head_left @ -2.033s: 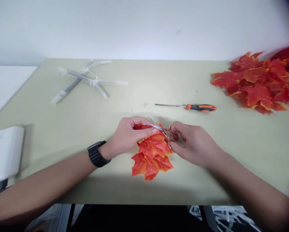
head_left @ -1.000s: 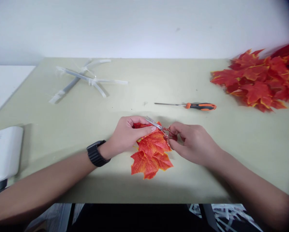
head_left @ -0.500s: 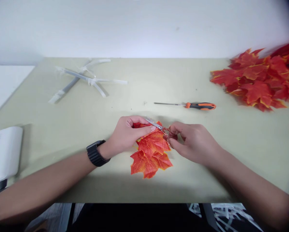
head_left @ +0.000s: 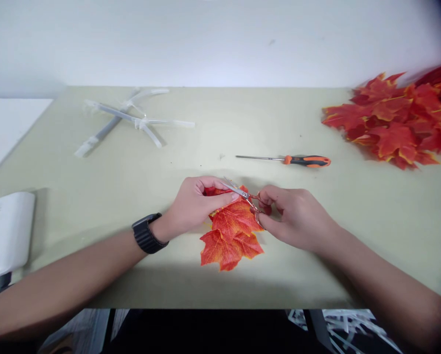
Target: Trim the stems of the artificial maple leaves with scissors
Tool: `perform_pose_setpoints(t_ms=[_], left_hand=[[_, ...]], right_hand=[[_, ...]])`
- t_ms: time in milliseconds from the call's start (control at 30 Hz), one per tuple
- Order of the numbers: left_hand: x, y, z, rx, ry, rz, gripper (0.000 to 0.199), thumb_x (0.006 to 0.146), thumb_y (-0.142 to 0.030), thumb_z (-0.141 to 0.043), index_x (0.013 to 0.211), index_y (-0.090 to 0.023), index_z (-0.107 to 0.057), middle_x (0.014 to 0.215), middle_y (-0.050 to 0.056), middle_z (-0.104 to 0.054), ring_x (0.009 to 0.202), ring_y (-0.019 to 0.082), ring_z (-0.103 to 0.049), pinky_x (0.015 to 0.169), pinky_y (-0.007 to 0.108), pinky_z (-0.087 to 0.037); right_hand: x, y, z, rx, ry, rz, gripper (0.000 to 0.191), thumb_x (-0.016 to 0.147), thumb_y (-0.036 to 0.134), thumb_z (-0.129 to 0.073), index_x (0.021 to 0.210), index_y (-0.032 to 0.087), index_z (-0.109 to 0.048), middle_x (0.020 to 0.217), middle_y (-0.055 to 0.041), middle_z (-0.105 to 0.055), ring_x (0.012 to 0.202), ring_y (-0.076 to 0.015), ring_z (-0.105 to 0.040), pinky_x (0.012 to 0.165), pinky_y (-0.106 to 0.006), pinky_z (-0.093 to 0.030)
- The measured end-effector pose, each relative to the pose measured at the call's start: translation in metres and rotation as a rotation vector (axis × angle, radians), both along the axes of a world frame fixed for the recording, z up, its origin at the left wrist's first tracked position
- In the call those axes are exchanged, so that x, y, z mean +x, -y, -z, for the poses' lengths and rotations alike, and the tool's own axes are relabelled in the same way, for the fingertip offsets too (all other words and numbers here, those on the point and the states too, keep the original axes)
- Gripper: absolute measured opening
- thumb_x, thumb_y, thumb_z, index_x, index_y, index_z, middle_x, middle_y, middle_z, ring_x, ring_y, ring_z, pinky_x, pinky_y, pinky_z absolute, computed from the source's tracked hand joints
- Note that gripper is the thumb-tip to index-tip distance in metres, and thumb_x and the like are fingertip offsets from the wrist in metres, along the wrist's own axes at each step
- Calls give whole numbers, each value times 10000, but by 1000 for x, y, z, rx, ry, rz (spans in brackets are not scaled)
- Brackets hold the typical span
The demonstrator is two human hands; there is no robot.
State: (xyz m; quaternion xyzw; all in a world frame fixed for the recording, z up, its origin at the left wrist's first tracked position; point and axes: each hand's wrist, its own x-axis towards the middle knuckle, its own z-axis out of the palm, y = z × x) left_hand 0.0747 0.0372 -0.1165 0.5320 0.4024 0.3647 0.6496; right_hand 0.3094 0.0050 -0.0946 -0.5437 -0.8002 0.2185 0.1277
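Red-orange artificial maple leaves (head_left: 233,241) hang below my left hand (head_left: 198,201), which pinches them near their upper end between thumb and fingers. My right hand (head_left: 297,214) grips a small pair of scissors (head_left: 244,194) by its copper-coloured handles. The silver blades point left and lie across the top of the leaves, close to my left thumb and fingertips. Whether a stem is between the blades I cannot make out. My left wrist wears a black watch strap (head_left: 149,233).
A screwdriver (head_left: 305,161) with an orange and black handle lies beyond my hands. Translucent plastic-wrapped branching sticks (head_left: 122,118) are at the back left. A heap of red maple leaves (head_left: 397,128) fills the back right. A white device (head_left: 8,231) stands at the left edge.
The scissor handles look slightly closer together, and the blades have shifted a little. Both hands stay in nearly the same place, with the leaves still held.
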Motion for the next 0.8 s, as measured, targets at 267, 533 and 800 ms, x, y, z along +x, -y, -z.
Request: perform_pose_setpoints(t_ms=[267, 533, 800], left_hand=[[0, 0, 3, 13, -10, -18, 162, 812, -317, -849, 845, -168, -794, 929, 67, -784, 826, 168, -729, 721, 245, -589], [0, 1, 6, 19, -9, -47, 196, 804, -344, -856, 814, -167, -773, 914, 63, -788, 799, 167, -729, 700, 251, -592], [0, 1, 7, 16, 16, -46, 157, 792, -312, -868, 817, -181, -784, 888, 43, -785, 767, 145, -715, 681, 228, -579]], right_hand=[[-2, 0, -1, -47, -64, 15, 76, 800, 282, -586, 780, 209, -581, 675, 19, -648, 508, -107, -486, 538, -266, -355], [-4, 1, 0, -51, -114, 3, 52, 797, 238, -584, 757, 205, -590, 664, 23, -642, 495, -96, -459, 537, -258, -356], [-4, 2, 0, -36, -105, 20, 72, 809, 239, -583, 743, 213, -597, 598, 41, -589, 475, -97, -447, 512, -257, -343]])
